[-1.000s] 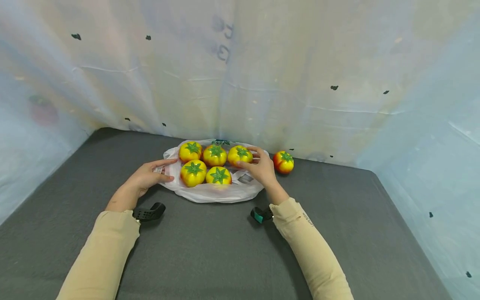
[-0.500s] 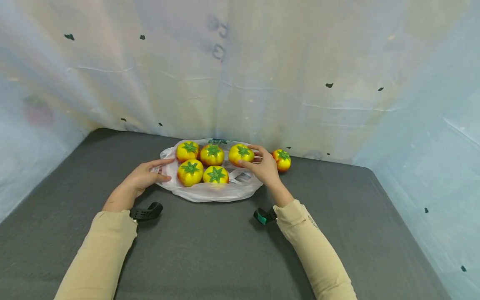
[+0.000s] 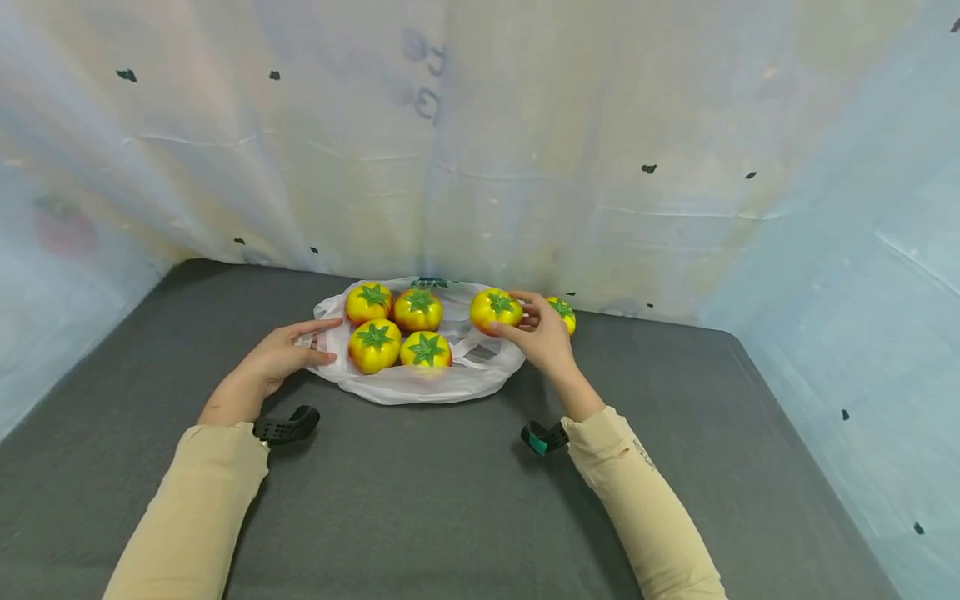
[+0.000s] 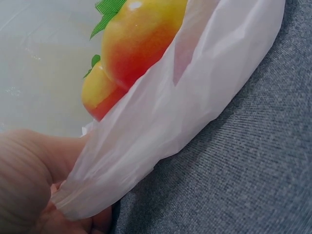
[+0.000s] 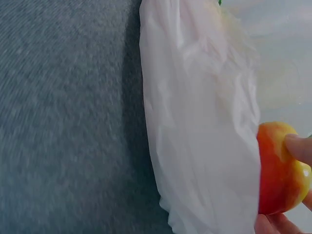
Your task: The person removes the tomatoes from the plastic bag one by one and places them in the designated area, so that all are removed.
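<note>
A white plastic bag [image 3: 420,390] lies spread open on the grey table, with several yellow-and-red tomatoes [image 3: 374,346] inside, each topped by a green star-shaped calyx. At its left edge my left hand [image 3: 281,357] pinches the plastic between thumb and fingers; the left wrist view shows the thumb [image 4: 63,151] over the gathered film. My right hand [image 3: 547,337] grips one tomato [image 3: 496,310] above the bag's right end. In the right wrist view this tomato [image 5: 279,170] sits beyond the bag's wall, partly hidden by it.
Another tomato [image 3: 562,312] rests on the table right of the bag, partly behind my right hand. Translucent plastic sheeting [image 3: 525,167] rises behind the table [image 3: 420,500] and along both sides.
My right hand has moved right with its tomato, away from the others in the bag, and now partly covers the tomato outside. My left hand keeps its hold on the bag's edge.
</note>
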`<action>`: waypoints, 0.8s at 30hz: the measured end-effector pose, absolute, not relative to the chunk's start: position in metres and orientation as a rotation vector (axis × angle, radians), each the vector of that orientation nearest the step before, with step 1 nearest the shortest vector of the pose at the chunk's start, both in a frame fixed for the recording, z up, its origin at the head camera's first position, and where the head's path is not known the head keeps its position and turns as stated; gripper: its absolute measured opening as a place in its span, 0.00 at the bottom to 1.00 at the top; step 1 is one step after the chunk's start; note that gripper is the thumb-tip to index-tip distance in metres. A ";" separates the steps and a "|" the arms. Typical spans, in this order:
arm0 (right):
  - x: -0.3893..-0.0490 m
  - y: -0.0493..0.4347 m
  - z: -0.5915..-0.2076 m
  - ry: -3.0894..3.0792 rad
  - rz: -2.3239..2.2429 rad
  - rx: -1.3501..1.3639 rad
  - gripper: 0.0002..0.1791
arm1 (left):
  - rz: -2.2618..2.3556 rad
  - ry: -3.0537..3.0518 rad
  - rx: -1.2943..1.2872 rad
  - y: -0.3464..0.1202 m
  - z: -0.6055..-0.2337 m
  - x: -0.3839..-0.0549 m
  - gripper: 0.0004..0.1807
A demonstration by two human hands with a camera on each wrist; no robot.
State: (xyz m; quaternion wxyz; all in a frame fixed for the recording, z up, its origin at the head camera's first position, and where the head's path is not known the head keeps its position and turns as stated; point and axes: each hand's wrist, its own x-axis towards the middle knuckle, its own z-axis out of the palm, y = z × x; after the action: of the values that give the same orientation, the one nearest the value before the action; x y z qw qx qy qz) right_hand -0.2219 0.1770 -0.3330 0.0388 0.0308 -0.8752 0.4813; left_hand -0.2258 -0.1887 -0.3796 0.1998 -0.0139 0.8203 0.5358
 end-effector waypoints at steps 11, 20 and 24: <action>-0.217 0.191 -0.331 -2.662 1.405 0.083 0.32 | 1.501 2.270 -0.029 -0.190 -0.378 -0.226 0.39; -0.209 0.204 -0.331 -2.641 1.369 0.103 0.33 | 1.502 2.263 -0.038 -0.190 -0.378 -0.226 0.40; -0.206 0.210 -0.331 -2.618 1.351 0.096 0.32 | 1.502 2.266 -0.040 -0.190 -0.378 -0.226 0.40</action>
State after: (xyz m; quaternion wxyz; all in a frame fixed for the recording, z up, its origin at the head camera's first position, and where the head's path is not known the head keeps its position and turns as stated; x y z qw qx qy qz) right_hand -0.2055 0.2103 -0.3308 0.0967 0.0323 -0.8840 0.4563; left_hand -0.2261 -0.1899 -0.3777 0.2096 -0.0145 0.8150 0.5401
